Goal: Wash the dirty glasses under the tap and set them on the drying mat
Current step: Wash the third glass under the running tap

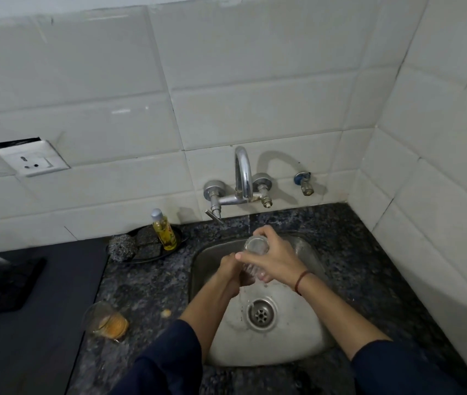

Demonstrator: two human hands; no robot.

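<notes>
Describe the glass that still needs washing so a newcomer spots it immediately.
Start at the steel sink and move left across the speckled counter. The dirty glass stands near the front edge, beside the dark mat. Unlike the held glass, it has orange residue.

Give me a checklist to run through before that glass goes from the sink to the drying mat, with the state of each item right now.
1. Grip on the glass: ok, right hand wraps it and left hand is at its lower end.
2. Water running from the tap: ok, a thin stream falls beside the glass.
3. Glass rinsed clean: cannot tell, hands and blur hide most of it.
4. Room on the dark drying mat: ok, bare area shows on the left.
5. Other dirty glass washed: not ok, it sits on the counter with orange residue.
</notes>
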